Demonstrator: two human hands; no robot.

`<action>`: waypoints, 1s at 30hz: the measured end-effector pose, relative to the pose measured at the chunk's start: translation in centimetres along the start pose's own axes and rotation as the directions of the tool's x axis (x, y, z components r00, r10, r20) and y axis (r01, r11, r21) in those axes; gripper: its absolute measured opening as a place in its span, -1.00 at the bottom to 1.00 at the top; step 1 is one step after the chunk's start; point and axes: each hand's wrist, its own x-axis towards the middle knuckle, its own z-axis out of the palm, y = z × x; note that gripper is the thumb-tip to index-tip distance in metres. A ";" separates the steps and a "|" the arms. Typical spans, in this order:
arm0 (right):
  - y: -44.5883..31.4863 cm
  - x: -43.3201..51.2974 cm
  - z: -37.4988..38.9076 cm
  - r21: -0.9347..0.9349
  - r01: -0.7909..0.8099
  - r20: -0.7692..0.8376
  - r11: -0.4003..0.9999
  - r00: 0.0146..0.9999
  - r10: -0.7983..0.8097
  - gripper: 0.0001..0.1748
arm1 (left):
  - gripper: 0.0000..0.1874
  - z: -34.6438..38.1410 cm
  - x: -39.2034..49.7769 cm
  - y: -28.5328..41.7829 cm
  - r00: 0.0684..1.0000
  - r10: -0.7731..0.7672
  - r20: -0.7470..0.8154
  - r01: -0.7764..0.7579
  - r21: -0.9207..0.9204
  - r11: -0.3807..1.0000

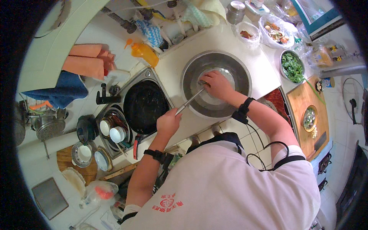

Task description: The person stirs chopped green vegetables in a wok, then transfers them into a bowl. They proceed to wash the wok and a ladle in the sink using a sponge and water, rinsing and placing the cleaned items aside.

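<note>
A large metal basin (pixel 189 83) stands on the white counter in front of me, with what looks like water in its bottom. My left hand (pixel 168 123) is closed around the handle end of a long metal utensil (pixel 190 101), near the basin's left rim. The utensil slants over that rim to my right hand (pixel 216 85), which is inside the basin. The fingers of my right hand are bent around the utensil's far end, whose shape they mostly hide.
Left of the basin, a black frying pan (pixel 146 106) covers part of the sink (pixel 148 74); white bowls (pixel 117 134) sit beside it. An orange pump bottle (pixel 145 54) stands behind. To the right are a bowl of leafy greens (pixel 292 66) and a wooden cutting board (pixel 296 100).
</note>
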 end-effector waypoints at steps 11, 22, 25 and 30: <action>4.8 2.9 3.1 0.285 -0.317 0.251 0.905 0.936 0.249 -0.62 | -0.74 1.1 -2.1 -0.6 0.987 0.071 -0.145 -0.056 0.107 0.993; 7.1 0.4 2.1 -0.137 -0.424 0.310 0.895 0.840 0.445 -0.61 | -0.75 2.3 -3.1 -0.4 0.995 0.027 -0.100 -0.014 0.124 0.992; 5.6 -1.6 1.2 -0.294 -0.431 0.043 0.853 0.886 0.462 -0.62 | -0.77 2.1 -2.5 -0.8 0.993 0.002 -0.117 0.006 0.073 0.997; 5.7 -3.7 1.3 -0.362 -0.263 0.134 0.894 0.935 0.329 -0.48 | -0.77 1.7 -1.3 -1.2 0.995 -0.039 -0.096 0.039 -0.006 0.999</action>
